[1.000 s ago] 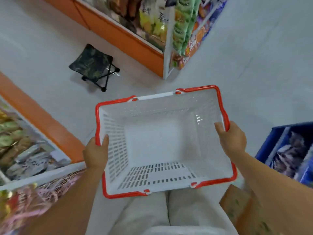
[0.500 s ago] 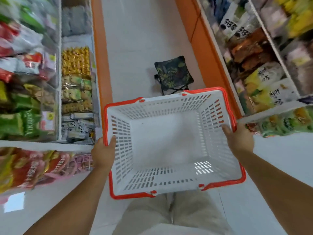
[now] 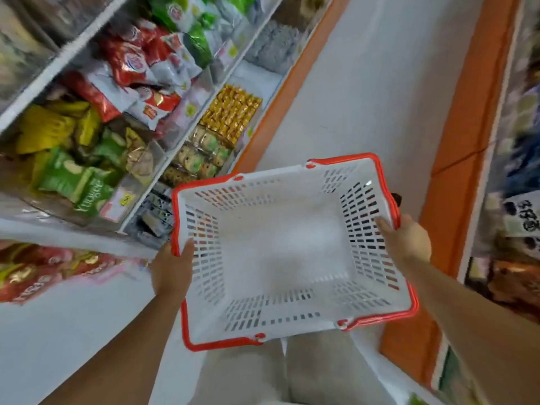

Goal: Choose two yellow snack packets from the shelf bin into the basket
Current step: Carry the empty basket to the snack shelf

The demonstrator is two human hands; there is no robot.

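The left grip (image 3: 172, 270) is clasping the left edge of the white slotted plastic basket with a red rim (image 3: 204, 183), thumb inside the wall, while the right grip (image 3: 409, 241) is clasping its right edge likewise. The crinkly yellow snack packets (image 3: 45, 128) are lying in the clear-fronted shelf bin (image 3: 128, 185) to the upper left, well apart from the basket.

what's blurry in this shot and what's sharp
Head view: motion blur smears the red packets at lower left and the right shelf; the basket, left hand and right hand are sharper; the basket's white floor looks washed out.
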